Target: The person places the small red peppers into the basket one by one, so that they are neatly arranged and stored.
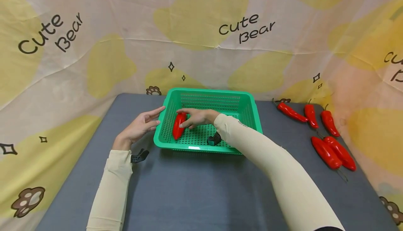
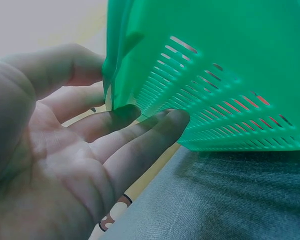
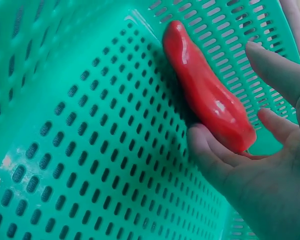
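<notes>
Touching green basket (image 1: 176,146) with unclenched left hand (image 1: 138,128), spreading loose fingers of right hand (image 1: 199,116) around end of red pepper (image 1: 178,127) inside.

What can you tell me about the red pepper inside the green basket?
The red pepper is long and glossy, with smooth, slightly bumpy skin, narrowing toward the end away from the palm. It appears whole and lies lengthwise beside the left end wall of the green basket, roughly front to back. The right hand surrounds its far end with spread fingers; whether they touch it is hard to tell.
</notes>
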